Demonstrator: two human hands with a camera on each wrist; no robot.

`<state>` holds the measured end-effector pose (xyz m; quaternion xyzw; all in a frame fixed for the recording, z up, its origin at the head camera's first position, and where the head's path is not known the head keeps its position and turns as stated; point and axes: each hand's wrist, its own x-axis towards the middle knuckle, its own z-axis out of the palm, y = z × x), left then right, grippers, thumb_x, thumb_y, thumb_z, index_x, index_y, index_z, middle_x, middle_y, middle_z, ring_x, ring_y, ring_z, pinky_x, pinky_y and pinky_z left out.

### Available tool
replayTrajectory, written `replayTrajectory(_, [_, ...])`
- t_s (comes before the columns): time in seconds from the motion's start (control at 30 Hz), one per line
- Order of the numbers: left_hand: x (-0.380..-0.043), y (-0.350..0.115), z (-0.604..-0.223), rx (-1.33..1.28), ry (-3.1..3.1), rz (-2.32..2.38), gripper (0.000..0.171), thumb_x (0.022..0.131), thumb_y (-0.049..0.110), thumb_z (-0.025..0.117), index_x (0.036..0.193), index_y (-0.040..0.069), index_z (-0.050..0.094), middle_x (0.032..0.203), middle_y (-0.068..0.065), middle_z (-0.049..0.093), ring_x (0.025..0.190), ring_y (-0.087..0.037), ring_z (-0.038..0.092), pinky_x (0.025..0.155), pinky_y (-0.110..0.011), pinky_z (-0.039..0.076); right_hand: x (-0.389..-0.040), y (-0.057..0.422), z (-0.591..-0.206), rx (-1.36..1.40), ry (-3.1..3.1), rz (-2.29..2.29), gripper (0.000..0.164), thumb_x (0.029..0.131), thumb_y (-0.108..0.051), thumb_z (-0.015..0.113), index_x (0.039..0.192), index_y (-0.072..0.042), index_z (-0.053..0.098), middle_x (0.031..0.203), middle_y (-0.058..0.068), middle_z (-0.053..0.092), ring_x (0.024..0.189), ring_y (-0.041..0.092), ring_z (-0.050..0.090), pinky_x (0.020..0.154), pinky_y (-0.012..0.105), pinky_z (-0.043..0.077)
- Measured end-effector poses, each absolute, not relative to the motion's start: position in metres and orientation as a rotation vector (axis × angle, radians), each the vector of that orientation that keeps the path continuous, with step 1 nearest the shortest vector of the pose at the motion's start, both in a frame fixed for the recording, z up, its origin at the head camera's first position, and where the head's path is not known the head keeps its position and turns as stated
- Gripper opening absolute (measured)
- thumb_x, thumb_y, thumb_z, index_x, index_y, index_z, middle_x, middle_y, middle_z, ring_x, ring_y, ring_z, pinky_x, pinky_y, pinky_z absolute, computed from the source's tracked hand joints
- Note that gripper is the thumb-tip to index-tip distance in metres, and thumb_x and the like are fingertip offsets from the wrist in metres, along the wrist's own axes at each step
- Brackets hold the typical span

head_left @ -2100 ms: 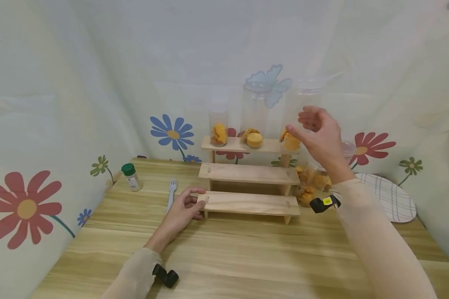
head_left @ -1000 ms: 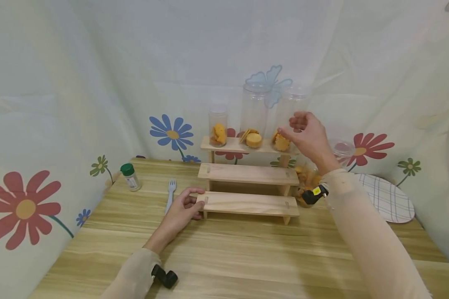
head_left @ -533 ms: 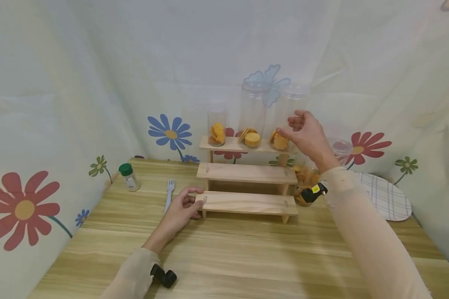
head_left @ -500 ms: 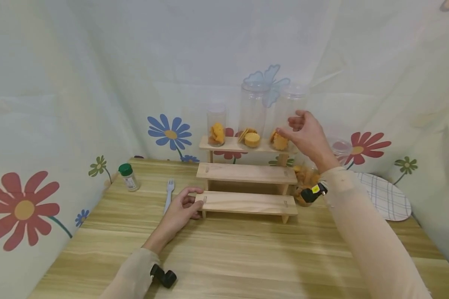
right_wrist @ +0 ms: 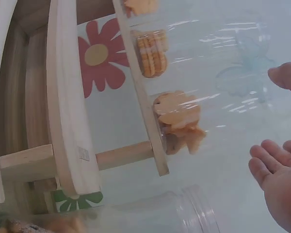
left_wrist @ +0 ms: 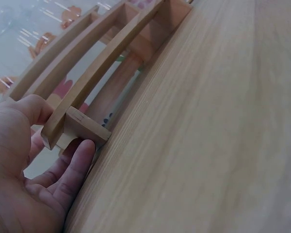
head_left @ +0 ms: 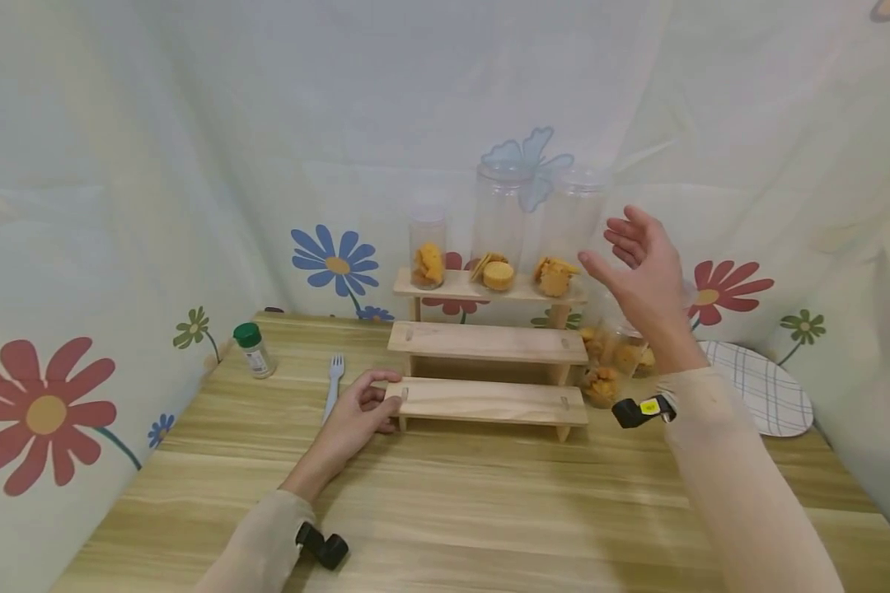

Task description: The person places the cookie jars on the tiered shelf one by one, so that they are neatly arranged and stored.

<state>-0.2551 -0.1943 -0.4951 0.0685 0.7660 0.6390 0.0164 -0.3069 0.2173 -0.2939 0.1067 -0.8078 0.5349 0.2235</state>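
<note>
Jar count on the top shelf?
3 on the top shelf: small jar left, middle jar, right jar. None looks hidden there. More jars stand lower right, partly behind the right hand; can't total those.

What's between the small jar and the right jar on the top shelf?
A tall jar with biscuits at its bottom; the head view shows it.

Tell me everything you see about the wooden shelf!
The wooden shelf looks pale and unpainted, with three long, narrow steps on upright boards. It stands upright on the table. Three clear jars stand on its top step. The left hand grips the left end of its bottom step.
</note>
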Motion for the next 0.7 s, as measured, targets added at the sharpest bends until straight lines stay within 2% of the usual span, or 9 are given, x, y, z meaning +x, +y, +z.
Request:
replayTrajectory(0.2, [-0.254,-0.195,-0.494,0.219,2.377,1.988,0.039,0.109,0.016,0.073,0.147,0.011,0.063,0.116,-0.019,0.071,0.098,-0.027,0.074,0.078,-0.035,0.069,-0.281,0.233,-0.309,0.269,-2.081,1.529,0.090,0.097,-0.021,0.090,0.171,-0.019,0.041,0.165,0.010,0.055,0.151,0.021,0.055,0.127,0.031,0.044])
replayTrajectory(0.33, [-0.255,-0.195,-0.495,0.220,2.377,1.985,0.039,0.110,0.016,0.072,0.147,0.012,0.063,0.117,-0.019,0.071,0.098,-0.027,0.073,0.079,-0.035,0.069,-0.268,0.243,-0.322,0.184,-2.088,1.484,0.087,0.096,-0.023,0.091,0.170,-0.026,0.044,0.164,0.001,0.057,0.149,0.019,0.056,0.122,0.029,0.048])
replayTrajectory(0.53, [-0.255,-0.196,-0.495,0.218,2.377,1.981,0.039,0.111,0.016,0.072,0.148,0.012,0.063,0.118,-0.019,0.071,0.099,-0.026,0.073,0.079,-0.035,0.069,-0.259,0.254,-0.348,0.134,-2.077,1.473,0.086,0.096,-0.019,0.091,0.168,-0.022,0.045,0.164,0.003,0.057,0.149,0.023,0.055,0.126,0.027,0.044])
replayTrajectory(0.7, [-0.256,-0.196,-0.496,0.216,2.377,1.974,0.039,0.111,0.016,0.072,0.148,0.012,0.062,0.118,-0.019,0.071,0.100,-0.027,0.074,0.080,-0.035,0.069,-0.257,0.261,-0.372,0.088,-2.095,1.450,0.085,0.096,-0.019,0.091,0.168,-0.021,0.045,0.163,0.007,0.057,0.147,0.025,0.055,0.128,0.031,0.044])
